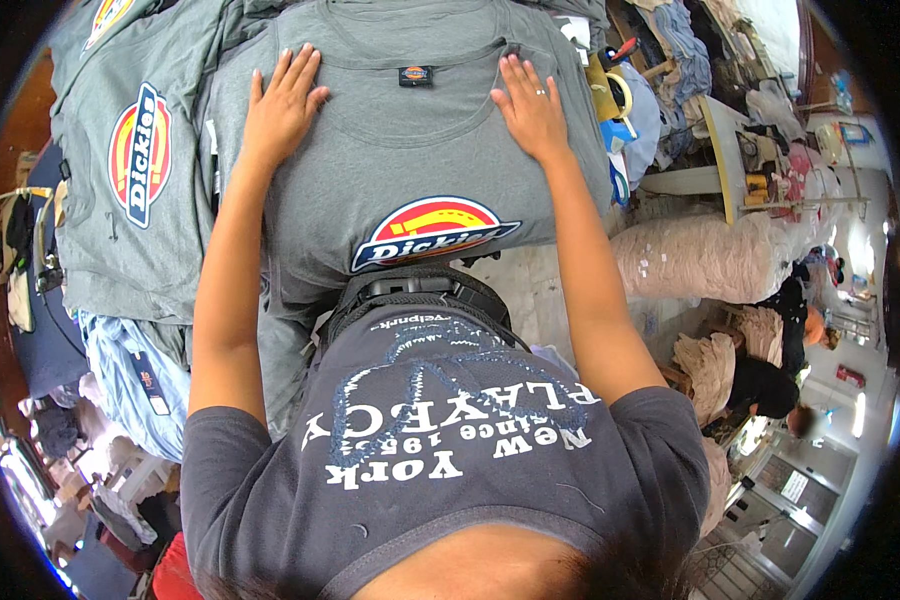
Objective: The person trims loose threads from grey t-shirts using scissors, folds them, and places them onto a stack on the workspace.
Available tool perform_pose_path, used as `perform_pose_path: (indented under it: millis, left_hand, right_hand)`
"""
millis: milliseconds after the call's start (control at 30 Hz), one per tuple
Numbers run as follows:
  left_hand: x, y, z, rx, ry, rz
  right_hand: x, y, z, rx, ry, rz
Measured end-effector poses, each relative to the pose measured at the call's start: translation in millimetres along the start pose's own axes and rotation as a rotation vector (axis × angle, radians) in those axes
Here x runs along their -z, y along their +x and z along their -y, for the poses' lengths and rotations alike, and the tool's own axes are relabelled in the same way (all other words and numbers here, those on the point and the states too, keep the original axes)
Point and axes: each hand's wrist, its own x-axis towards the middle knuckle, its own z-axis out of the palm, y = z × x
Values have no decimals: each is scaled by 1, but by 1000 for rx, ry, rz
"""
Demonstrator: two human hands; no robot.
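Both hands lie flat on a grey T-shirt (pixel 410 150) spread across the worktop straight ahead of the person, filling the view from about eleven to one o'clock. The left hand (pixel 282 105) rests with fingers spread and palm down on the shirt's shoulder area at eleven o'clock; the right hand (pixel 530 108) lies the same way, fingers apart and pressing the cloth, at one o'clock (a ring shows on one finger). Neither hand pinches or grips anything.

The shirt lies with its collar toward twelve o'clock and its body running back toward the person, so its long axis runs from twelve to six. A small dark neck label (pixel 415 75) sits midway between the two hands, and an oval red, yellow and blue chest badge (pixel 432 232) lies nearer the person, at the shirt's edge close to the waist. Both hands are about equally far from the label, one on each side.

At ten o'clock a second grey shirt (pixel 135 190) with the same kind of badge lies beside the first, touching or overlapping it along their shared edge. At three o'clock, well apart, stands a bundle of pale pink cloth (pixel 700 255).
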Motion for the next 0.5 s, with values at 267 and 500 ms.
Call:
perform_pose_path:
  millis: [267, 500]
  left_hand:
    - [2, 30, 50, -97, -232, -149]
    - [26, 44, 50, 280, -453, 48]
  right_hand:
    - [-15, 37, -18, 24, 259, -136]
    - [-27, 63, -29, -43, 342, -280]
